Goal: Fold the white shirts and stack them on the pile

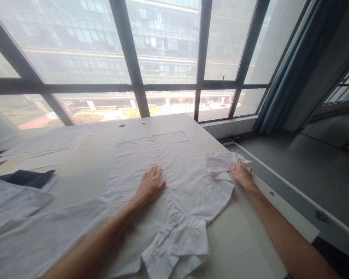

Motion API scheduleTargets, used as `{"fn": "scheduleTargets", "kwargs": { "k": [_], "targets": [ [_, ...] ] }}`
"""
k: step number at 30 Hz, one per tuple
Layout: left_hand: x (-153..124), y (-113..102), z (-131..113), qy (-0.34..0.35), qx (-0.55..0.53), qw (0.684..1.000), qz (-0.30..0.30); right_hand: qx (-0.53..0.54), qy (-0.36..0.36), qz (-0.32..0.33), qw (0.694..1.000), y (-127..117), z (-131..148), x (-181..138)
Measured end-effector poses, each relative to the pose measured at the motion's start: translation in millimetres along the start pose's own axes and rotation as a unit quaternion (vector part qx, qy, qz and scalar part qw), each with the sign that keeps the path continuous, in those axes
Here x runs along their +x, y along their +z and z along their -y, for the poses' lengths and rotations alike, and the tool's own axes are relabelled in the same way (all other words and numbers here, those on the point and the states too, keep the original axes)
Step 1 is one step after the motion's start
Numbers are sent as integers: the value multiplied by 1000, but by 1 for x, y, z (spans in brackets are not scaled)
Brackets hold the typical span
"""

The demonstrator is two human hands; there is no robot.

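A white shirt lies spread flat on the white table, collar toward me. My left hand rests palm down on the middle of the shirt, fingers together and flat. My right hand is at the table's right edge, fingers on the crumpled right sleeve. The other sleeve runs off to the lower left under my left forearm.
More white cloth and a folded dark blue garment lie at the left. Flat white pieces sit at the far left. The table's right edge drops to a grey ledge below large windows; a blue curtain hangs right.
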State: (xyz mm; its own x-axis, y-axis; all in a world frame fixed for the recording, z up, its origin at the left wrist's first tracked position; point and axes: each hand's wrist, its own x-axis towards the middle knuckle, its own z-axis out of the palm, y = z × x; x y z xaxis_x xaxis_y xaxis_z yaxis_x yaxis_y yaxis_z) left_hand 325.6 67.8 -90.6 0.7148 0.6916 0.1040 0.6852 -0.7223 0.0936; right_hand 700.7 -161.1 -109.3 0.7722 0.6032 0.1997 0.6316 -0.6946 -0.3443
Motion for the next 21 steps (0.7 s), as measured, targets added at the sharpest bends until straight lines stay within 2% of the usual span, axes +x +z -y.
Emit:
{"fn": "scheduleTargets", "kwargs": {
  "k": [4, 6, 10, 12, 14, 16, 19, 21],
  "targets": [
    [0, 1, 1, 1, -6, 1000, -5, 25, -22, -14, 999, -2, 11, 0],
    [0, 1, 0, 0, -10, 1000, -7, 45, -43, -41, 997, -7, 23, -3],
    [0, -3, -3, 5, -17, 999, -27, 137, -178, -121, 967, -23, 55, -22],
    [-1, -6, -5, 33, -41, 997, -56, 171, -255, -120, 944, -31, 73, -38],
    [-1, -10, -8, 72, -90, 989, -90, 189, -331, -80, 921, -37, 90, -55],
    [-2, -13, -9, 95, -152, 978, -110, 203, -408, -5, 890, -41, 104, -71],
    [-4, -16, -9, 89, -239, 962, -98, 243, -493, 126, 826, -45, 117, -90],
    [-3, -16, -7, 72, -282, 954, -71, 290, -507, 168, 794, -46, 121, -96]
  ]
}}
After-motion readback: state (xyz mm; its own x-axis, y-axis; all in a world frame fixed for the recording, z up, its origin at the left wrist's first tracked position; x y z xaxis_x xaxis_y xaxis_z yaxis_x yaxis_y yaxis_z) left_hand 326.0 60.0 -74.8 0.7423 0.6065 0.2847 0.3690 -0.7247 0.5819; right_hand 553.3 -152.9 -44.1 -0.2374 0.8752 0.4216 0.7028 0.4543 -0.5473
